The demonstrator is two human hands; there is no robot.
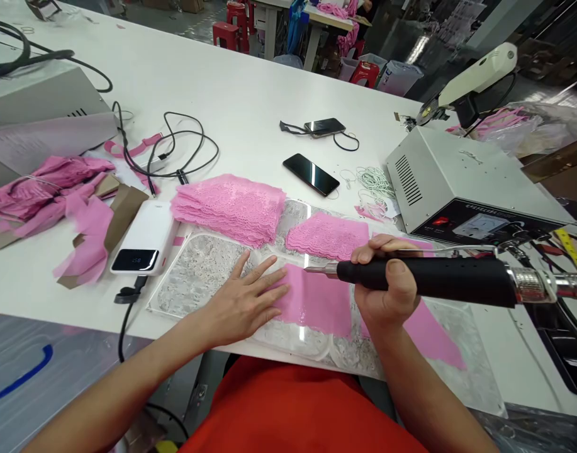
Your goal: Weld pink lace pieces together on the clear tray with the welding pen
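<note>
My left hand [248, 302] lies flat with fingers spread, its fingertips on the left edge of a pink fabric piece [321, 308]. In my right hand [387, 283] is a black handpiece with a narrow metal tip [430, 280], held nearly level. The tip points left, over the upper edge of the pink piece; whether it touches cannot be made out. Beneath lies a clear plastic board [189, 283] with cloudy, scuffed patches. Two stacks of pink lace, a larger one [231, 211] and a smaller one [330, 236], sit beyond my hands. More pink fabric [432, 333] lies below my right wrist.
A grey box with a gauge [477, 189] stands at right. Two phones, one nearer [311, 174] and one farther [324, 127], lie beyond the stacks. At left are a white power bank [146, 236], black cables [189, 132], and pink fabric bundles [47, 182].
</note>
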